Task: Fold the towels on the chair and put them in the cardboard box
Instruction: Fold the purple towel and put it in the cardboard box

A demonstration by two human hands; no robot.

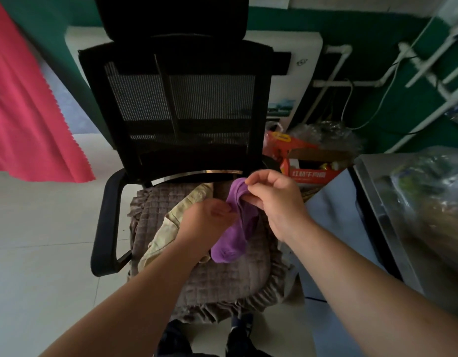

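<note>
A purple towel (234, 238) hangs bunched above the seat of a black mesh office chair (181, 99). My right hand (271, 199) pinches its upper end between thumb and fingers. My left hand (207, 220) holds the cloth lower down on its left side, fingers curled around it. A pale yellow-green towel (168, 228) lies crumpled on the chair's grey-brown quilted cushion (222, 279), partly under my left forearm. An orange cardboard box (312, 168) stands open on the floor behind the chair to the right.
A pink cloth (29, 112) hangs at the left. A metal-edged table (382, 202) with a plastic bag on it (433, 197) stands close on the right. White pipes (428, 68) run along the green wall. Pale floor (42, 240) lies left of the chair.
</note>
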